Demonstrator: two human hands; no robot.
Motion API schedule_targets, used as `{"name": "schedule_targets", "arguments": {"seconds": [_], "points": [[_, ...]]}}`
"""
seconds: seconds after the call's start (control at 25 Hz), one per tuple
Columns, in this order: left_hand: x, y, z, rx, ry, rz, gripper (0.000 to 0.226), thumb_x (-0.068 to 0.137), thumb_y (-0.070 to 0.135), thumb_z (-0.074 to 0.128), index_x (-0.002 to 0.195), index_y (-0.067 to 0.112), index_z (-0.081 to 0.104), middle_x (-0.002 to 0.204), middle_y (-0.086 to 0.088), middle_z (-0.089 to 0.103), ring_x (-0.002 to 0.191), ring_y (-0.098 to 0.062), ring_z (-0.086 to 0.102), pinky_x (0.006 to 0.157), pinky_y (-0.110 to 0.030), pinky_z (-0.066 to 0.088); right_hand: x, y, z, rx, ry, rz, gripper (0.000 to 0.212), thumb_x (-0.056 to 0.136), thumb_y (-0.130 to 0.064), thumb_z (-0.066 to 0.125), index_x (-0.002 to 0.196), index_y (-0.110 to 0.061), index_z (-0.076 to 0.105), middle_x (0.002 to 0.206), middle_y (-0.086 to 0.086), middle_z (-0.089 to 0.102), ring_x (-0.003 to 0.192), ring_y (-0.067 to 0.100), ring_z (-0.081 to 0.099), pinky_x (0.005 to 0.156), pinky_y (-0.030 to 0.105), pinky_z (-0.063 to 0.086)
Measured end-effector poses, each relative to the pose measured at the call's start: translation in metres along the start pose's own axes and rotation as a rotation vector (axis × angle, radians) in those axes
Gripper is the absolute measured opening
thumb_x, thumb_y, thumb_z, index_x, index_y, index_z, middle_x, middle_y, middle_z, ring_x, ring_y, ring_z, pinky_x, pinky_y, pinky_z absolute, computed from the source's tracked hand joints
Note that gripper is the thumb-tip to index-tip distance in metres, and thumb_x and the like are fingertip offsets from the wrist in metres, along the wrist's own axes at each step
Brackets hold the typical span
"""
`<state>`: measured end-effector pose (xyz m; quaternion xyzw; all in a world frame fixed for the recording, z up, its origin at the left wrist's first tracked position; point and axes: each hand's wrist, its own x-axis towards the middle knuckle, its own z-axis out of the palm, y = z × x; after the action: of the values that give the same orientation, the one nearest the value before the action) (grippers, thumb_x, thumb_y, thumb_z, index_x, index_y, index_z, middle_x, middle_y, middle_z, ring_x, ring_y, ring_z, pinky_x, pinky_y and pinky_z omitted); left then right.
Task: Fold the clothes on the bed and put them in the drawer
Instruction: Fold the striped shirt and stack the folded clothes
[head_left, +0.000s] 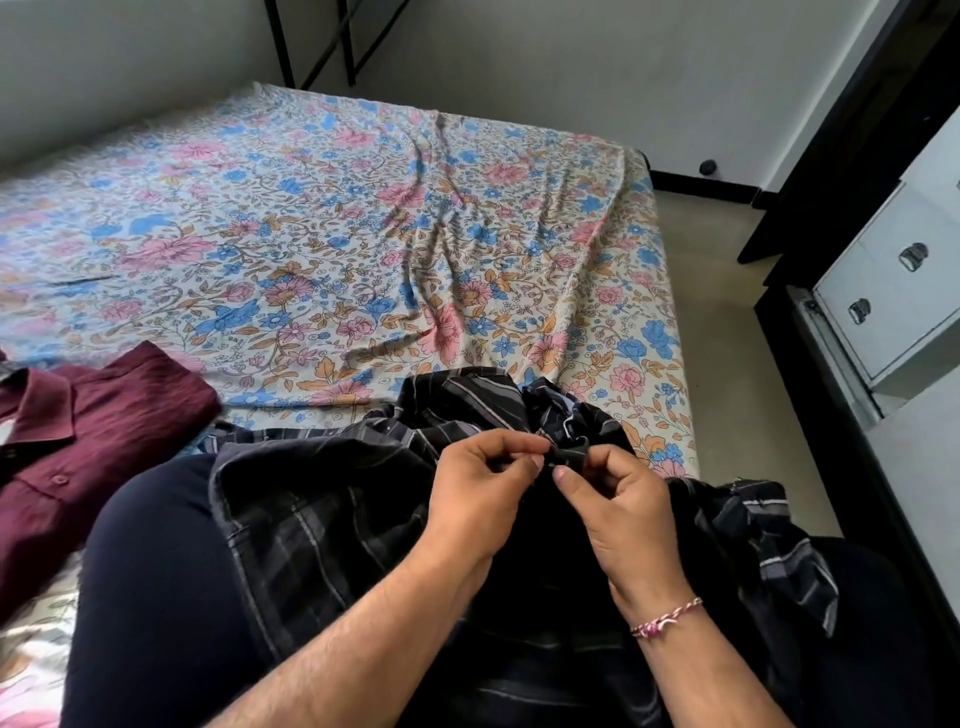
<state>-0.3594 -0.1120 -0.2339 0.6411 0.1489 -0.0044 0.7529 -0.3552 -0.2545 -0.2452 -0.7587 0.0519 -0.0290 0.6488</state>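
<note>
A dark checked shirt (332, 514) lies crumpled across my lap and the near edge of the bed (363, 218). My left hand (483, 493) and my right hand (618, 504) meet at its front edge, each pinching the cloth between thumb and fingers around a small fold. A folded maroon shirt (88, 447) with its collar up lies on the bed at my left. White drawers (893, 291) with metal handles stand at the right, shut.
The bed carries a rumpled floral sheet. A strip of beige floor (727, 322) runs between the bed and the drawer unit. A black frame stands by the far wall, and a dark door frame rises at the upper right.
</note>
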Motion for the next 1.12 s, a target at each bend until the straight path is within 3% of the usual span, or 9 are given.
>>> {"name": "schedule_targets", "arguments": {"seconds": [0.12,0.24,0.4,0.56,0.92,1.0,1.12], "points": [[0.0,-0.002,0.001,-0.066,-0.009,0.027,0.015,0.09,-0.002,0.076,0.092,0.012,0.08,0.083,-0.01,0.074,0.078,-0.018,0.066,0.082,-0.035,0.058,-0.004,0.001,0.007,-0.061,0.093,-0.041,0.014,0.083,-0.012,0.085,0.079,-0.018,0.072,0.074,0.006,0.069,0.066,0.009,0.061,0.066,0.035,0.057],[0.0,-0.003,0.001,-0.09,-0.001,0.046,0.021,0.089,-0.005,0.075,0.097,0.014,0.078,0.083,-0.005,0.073,0.081,-0.017,0.068,0.086,-0.036,0.059,-0.006,0.0,0.011,-0.189,0.138,-0.126,0.018,0.082,-0.012,0.085,0.076,-0.023,0.071,0.071,-0.01,0.07,0.062,0.002,0.061,0.058,0.015,0.05],[-0.002,-0.002,0.002,-0.071,-0.016,0.05,0.019,0.088,-0.003,0.078,0.098,0.013,0.076,0.081,-0.003,0.071,0.077,-0.013,0.067,0.078,-0.027,0.058,-0.01,-0.004,0.013,-0.171,0.136,-0.178,0.021,0.085,-0.011,0.082,0.078,-0.028,0.072,0.076,-0.019,0.072,0.071,0.0,0.067,0.062,0.008,0.049],[0.0,-0.003,0.001,-0.008,0.026,0.086,0.018,0.088,-0.002,0.078,0.094,0.015,0.076,0.084,-0.002,0.075,0.076,-0.01,0.068,0.076,-0.023,0.059,-0.008,-0.002,0.014,-0.165,0.125,-0.206,0.019,0.085,-0.009,0.082,0.08,-0.026,0.075,0.077,-0.018,0.074,0.073,0.002,0.069,0.065,0.009,0.051],[0.008,-0.01,0.001,0.145,0.099,0.147,0.019,0.085,0.006,0.08,0.088,0.023,0.074,0.077,0.002,0.074,0.068,-0.01,0.064,0.07,-0.033,0.059,-0.005,0.008,0.014,-0.119,0.12,-0.182,0.026,0.089,0.001,0.071,0.09,-0.024,0.078,0.081,-0.022,0.075,0.076,-0.001,0.071,0.067,0.009,0.052],[0.008,-0.01,0.001,0.145,0.1,0.139,0.018,0.085,0.006,0.08,0.088,0.022,0.075,0.078,-0.001,0.075,0.068,-0.012,0.066,0.072,-0.035,0.061,-0.003,0.01,0.015,-0.101,0.116,-0.176,0.03,0.089,0.002,0.071,0.09,-0.027,0.078,0.083,-0.019,0.076,0.076,0.002,0.072,0.071,0.016,0.057],[0.009,-0.009,0.001,0.131,0.072,0.109,0.014,0.085,0.005,0.081,0.086,0.019,0.077,0.079,-0.004,0.077,0.068,-0.01,0.069,0.067,-0.025,0.06,0.0,0.014,0.015,-0.048,0.106,-0.176,0.029,0.087,0.001,0.077,0.089,-0.028,0.077,0.085,-0.011,0.078,0.08,0.009,0.075,0.078,0.031,0.062]]}}
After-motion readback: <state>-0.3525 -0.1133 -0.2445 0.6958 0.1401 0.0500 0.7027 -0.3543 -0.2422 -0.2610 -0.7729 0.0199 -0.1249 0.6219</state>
